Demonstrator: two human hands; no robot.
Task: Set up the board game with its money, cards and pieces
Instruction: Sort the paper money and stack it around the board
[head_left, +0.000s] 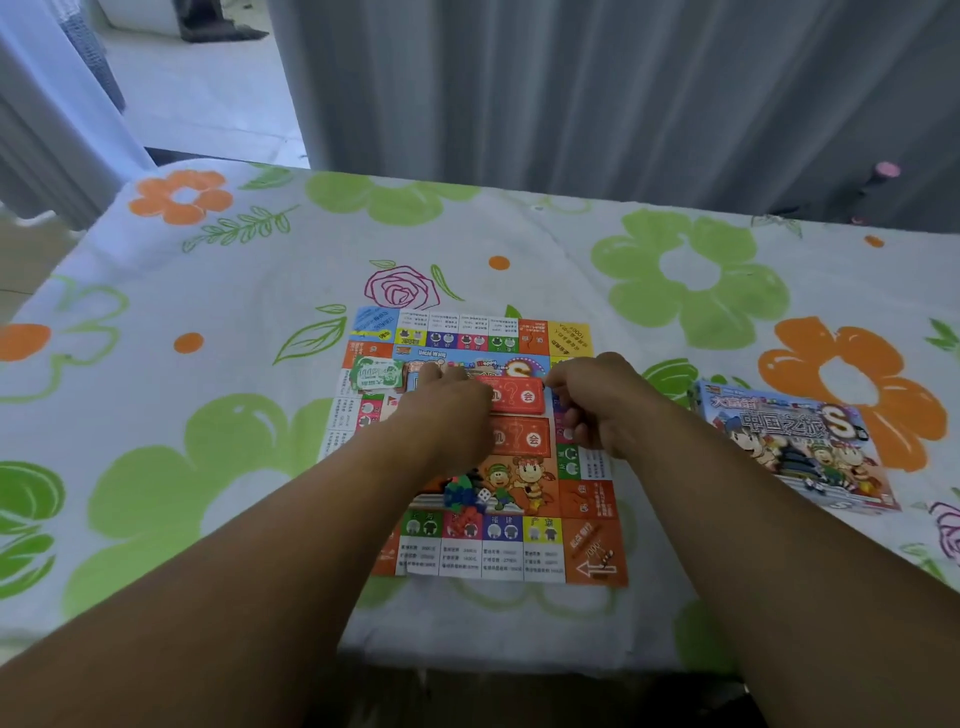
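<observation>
Two stacks sat on the board (595, 556): green money (376, 375) at its left edge and a red deck (511, 396) near the centre. The deck lay just far of a printed red slot (519, 439) bearing the same question mark, so it looked likely that the cards were being squared or lined up for that marked place rather than left loose. The left hand (441, 415) reached over the deck's left end with its fingers fairly straight and spread low, touching or pressing the cards there; that end was hidden beneath it, so the exact contact could not be told. The right hand (595, 405) was curled, its thumb and forefinger meeting at the deck's right corner in what seemed a pinch, the other fingers tucked in and holding nothing. Holding the stack from both ends would keep the thin cards from fanning out. A heap of coloured pieces (460, 496) with a white die (483, 494) waited on the near left of the board's middle, unsorted, partly behind the left forearm. The box (795, 447) lay flat on the bench (701, 291), well to the right of the board and out of the way.
</observation>
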